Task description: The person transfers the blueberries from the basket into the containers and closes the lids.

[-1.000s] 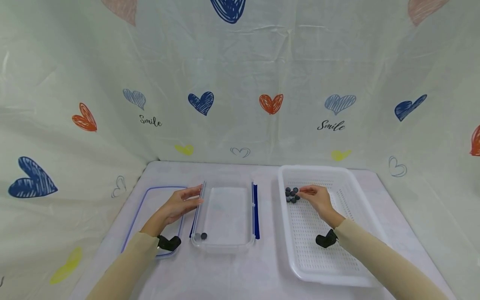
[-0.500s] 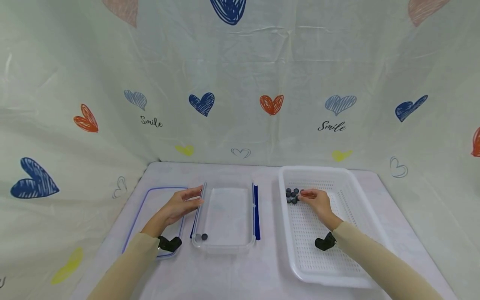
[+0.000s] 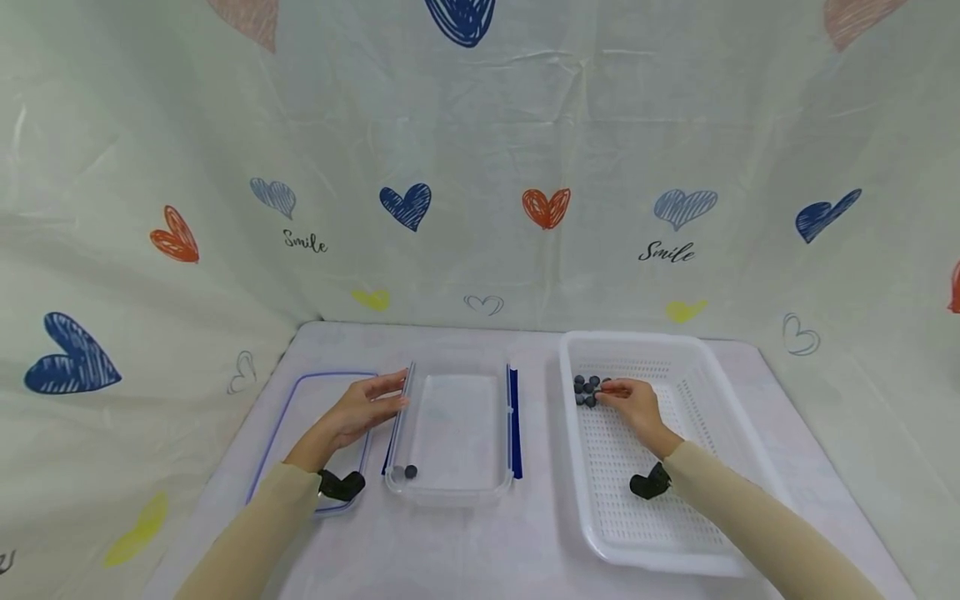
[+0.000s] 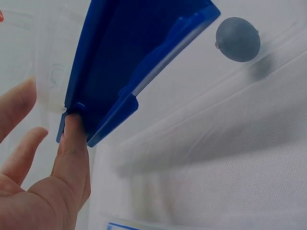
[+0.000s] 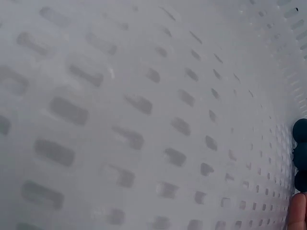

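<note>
In the head view my left hand [image 3: 356, 417] touches the left side of a clear plastic box [image 3: 450, 498]. The left wrist view has one of its fingers reaching under the box's blue clip flap [image 4: 115, 62], the others spread and nearly straight. A dark ball [image 3: 410, 472] lies in the box's near left corner. At the far left of a white perforated basket [image 3: 588, 517], my right hand [image 3: 636, 407] has its fingertips together among several dark balls [image 3: 579, 388]. Whether a ball sits between them is hidden. Only a finger [image 5: 297, 213] edges into the right wrist view, below the balls.
A clear lid [image 3: 315, 400] with a blue seal lies left of the box, partly under my left arm. Another blue flap [image 3: 515, 425] hangs along the box's right side. White cloth covers the table [image 3: 540, 517]; a heart-printed curtain [image 3: 480, 250] rises behind it.
My right hand has shifted slightly down among the balls at the basket's far left. The left hand stays at the box's side.
</note>
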{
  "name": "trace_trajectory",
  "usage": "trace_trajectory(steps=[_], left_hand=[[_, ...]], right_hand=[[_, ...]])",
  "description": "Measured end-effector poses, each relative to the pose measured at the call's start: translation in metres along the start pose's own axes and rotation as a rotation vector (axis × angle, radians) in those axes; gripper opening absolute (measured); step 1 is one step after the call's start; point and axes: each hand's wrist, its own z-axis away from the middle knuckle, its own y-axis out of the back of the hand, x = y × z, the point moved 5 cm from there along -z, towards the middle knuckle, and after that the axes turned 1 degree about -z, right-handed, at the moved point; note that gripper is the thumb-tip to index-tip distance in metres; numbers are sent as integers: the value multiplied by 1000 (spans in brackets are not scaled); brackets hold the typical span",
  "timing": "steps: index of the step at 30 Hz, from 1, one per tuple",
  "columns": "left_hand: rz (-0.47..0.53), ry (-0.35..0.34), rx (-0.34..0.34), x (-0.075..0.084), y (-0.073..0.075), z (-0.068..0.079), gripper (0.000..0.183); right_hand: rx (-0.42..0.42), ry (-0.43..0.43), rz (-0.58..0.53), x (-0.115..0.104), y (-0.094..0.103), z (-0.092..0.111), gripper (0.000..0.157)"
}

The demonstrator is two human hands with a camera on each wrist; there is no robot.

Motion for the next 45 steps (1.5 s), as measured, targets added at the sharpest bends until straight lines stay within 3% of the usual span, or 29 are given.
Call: trace_trajectory(steps=[23,32,45], left_hand=[[13,25,14,-1,0,0,69],[18,14,2,1,-1,-1,69],[25,16,6,-1,-1,-2,69]], right_hand=[[-18,-5,54,-1,-2,0,25],[-29,-10,12,-2,3,0,26],[26,4,-51,-7,9,-3,27]])
